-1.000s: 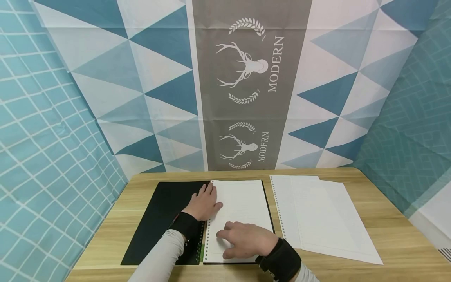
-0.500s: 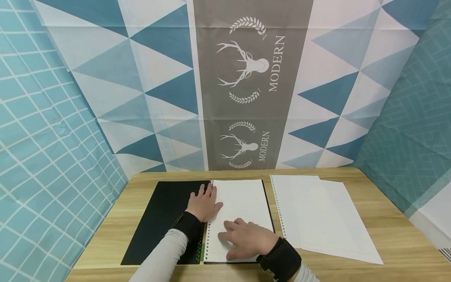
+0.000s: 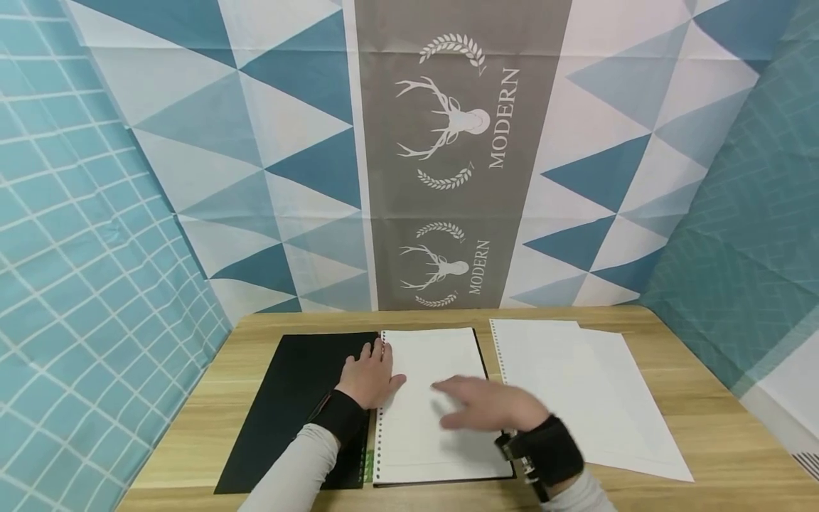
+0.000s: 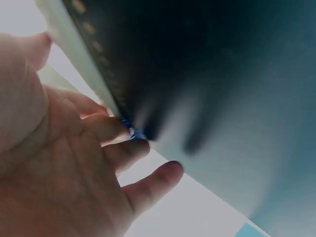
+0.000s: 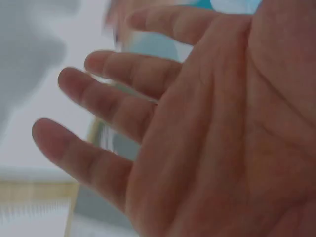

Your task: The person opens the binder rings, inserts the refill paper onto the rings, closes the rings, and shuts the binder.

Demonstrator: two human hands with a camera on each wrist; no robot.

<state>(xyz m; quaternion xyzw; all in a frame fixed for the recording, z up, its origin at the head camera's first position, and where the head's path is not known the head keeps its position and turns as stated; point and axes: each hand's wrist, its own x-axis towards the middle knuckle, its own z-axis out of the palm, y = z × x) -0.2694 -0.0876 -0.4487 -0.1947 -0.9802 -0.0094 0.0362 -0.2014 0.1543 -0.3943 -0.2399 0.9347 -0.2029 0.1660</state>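
Observation:
My left hand [image 3: 367,380] lies flat with fingers stretched out, across the seam between a black cover sheet [image 3: 288,419] and a stack of white punched paper [image 3: 425,455]. In the left wrist view its fingertips are at the hole-punched edge of the black cover [image 4: 163,59], beside a small blue piece [image 4: 136,133]. My right hand [image 3: 491,404], blurred, hovers over the right half of the paper stack with its fingers extended. Seen from the right wrist, the palm [image 5: 207,118] faces the paper and nothing is held. A dark backing shows along the stack's right and near edges.
Two overlapping groups of loose white punched sheets [image 3: 608,398] lie to the right on the wooden table [image 3: 710,434]. A narrow green strip [image 3: 368,466] shows between cover and stack. Patterned cloth [image 3: 307,163] hangs behind the table.
My right hand has lifted off the paper stack and moved right and away from me. The left hand stays at the seam. Cover and stack appear slightly lower in view.

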